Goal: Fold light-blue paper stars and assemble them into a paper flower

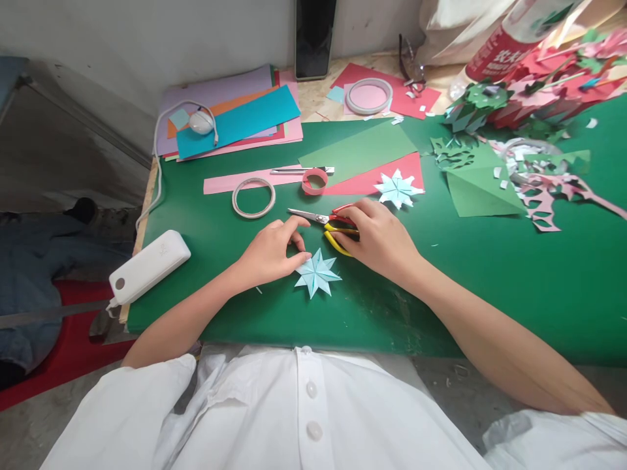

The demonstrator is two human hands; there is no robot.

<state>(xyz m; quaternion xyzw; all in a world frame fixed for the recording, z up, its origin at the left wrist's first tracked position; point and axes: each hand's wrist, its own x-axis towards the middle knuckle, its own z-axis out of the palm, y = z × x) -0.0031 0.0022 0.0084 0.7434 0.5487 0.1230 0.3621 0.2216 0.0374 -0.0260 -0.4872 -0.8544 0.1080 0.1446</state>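
My right hand (385, 235) grips the red-and-yellow handles of a pair of scissors (318, 217). The silver blades point left and look closed together. My left hand (272, 251) is partly open, index finger raised and apart from the thumb. Its thumb tip meets the upper-left point of a light-blue folded paper star (317, 274), which lies on the green table mat. Beyond my right hand, a second light-blue paper star (398, 189) rests partly on a red paper strip (372, 176).
A tape roll (253, 198), a small pink tape roll (314, 182) and a pen-like cutter (298, 170) lie ahead. Coloured paper sheets (240, 124) are stacked at back left. A white power bank (149, 267) sits left. Paper flowers (539, 91), a bottle (509, 49) and paper scraps (543, 196) crowd the right.
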